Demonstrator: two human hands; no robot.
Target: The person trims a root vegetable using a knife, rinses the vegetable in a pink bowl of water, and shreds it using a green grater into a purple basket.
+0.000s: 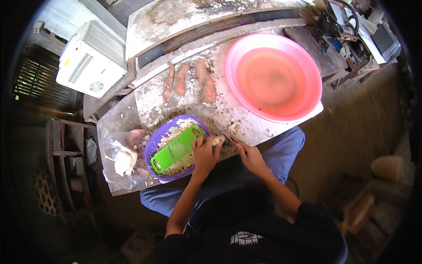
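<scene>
My left hand [205, 156] is closed around a pale peeled root piece [217, 140] beside the right edge of a purple basin [148, 152]. In my right hand [252, 159] is a knife [229, 135], its thin blade pointing up and left next to the root piece. Pale shreds [178, 130] lie in the basin, and a green plastic grater [176, 151] rests slantwise over them. Just beyond the knife sits a small heap of pale pieces [234, 128] on the table. Three brown roots [205, 81] with reddish patches lie further back.
A large pink basin [229, 66] with cloudy liquid stands at the table's right. Crumpled clear plastic [121, 160] lies at its left end. A white boxy appliance [94, 61] is at the far left. Dark scraps dot the worn tabletop [147, 99].
</scene>
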